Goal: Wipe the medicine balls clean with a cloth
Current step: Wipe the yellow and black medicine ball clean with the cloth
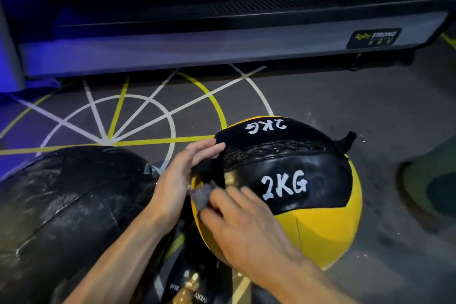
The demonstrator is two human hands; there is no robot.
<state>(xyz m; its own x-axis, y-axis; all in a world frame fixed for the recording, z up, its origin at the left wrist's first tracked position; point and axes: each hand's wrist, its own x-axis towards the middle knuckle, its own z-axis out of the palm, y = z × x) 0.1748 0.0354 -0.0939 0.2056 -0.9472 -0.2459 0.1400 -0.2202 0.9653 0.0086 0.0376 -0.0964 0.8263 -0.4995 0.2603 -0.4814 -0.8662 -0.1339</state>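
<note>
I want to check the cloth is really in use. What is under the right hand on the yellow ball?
A grey cloth sticks out from under the right hand, pressed against the yellow and black ball. The rest of the cloth is hidden beneath the fingers.

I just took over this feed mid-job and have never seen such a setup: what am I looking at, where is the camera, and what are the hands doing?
There is one picture, from a camera worn on the person's head, looking down at a marked gym floor. No machine: two bare hands. The left hand rests flat on a round yellow-and-black leather medicine ball marked 2KG. The right hand has its grip on a small grey cloth against the ball's side. A larger scuffed black ball lies left.
</note>
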